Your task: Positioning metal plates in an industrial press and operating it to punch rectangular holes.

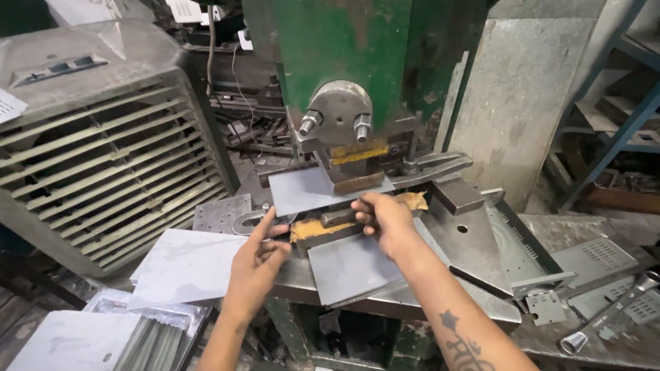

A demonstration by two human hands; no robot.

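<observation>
Sheet: a thin grey metal sheet (350,264) is lying flat on the press (344,62) bed, its far edge tucked in toward the die (330,223), its near edge overhanging the front of the bed.
Right hand: the right hand (383,218) is resting at the sheet's far edge beside the die, fingers curled together and pressing down on a small dark block there; whether they are pinching the sheet itself I cannot tell.
Left hand: the left hand (258,251) is hovering just left of the die, fingers (269,227) slightly apart and bent, holding nothing that I can see, the fingertips near a flat slotted clamp (249,221).
Second sheet: another grey sheet (306,189) is sitting farther in, under the ram (340,124).
Handling: the sheet is looking stiff for its thinness but likely to flex if lifted by one corner; light, smooth, probably slippery, and the cut edges are likely sharp.
Where to hold: the overhanging near edge and the side edges are looking like the safest grip, flat between thumb and fingers, well away from the ram.
Around: a stack of blanks (185,264) is lying at the left, a wrench (608,312) at the right, a louvred cooler (103,158) standing beyond.
</observation>
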